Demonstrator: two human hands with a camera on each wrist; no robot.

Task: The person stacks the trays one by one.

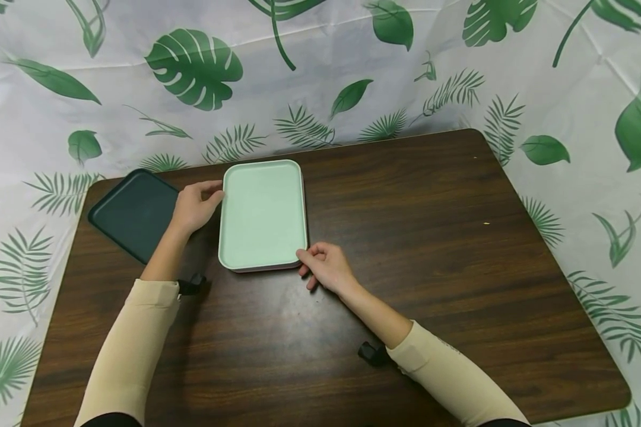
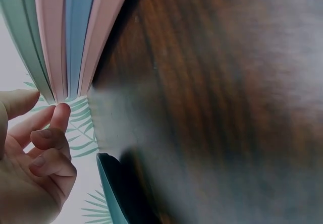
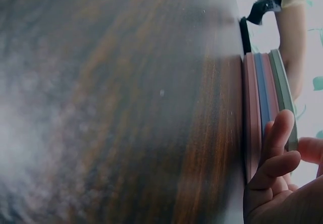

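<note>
A light green tray [image 1: 262, 213] tops a stack on the table. In the left wrist view, a pink tray [image 2: 52, 37], a blue tray [image 2: 78, 32] and another pink tray [image 2: 103, 27] show under it. My left hand [image 1: 194, 206] is at the stack's left edge, thumb at the green tray's rim and fingertips by the tray edges. At the near right corner, my right hand [image 1: 327, 267] pinches the green tray, thumb on its rim and fingers along the stack's side. The undersides of the trays are hidden.
A dark green tray [image 1: 136, 213] lies at the table's far left corner, partly behind the left forearm. The brown wooden table [image 1: 406, 237] extends to the right and front. A leaf-patterned cloth [image 1: 326, 77] hangs behind its back edge.
</note>
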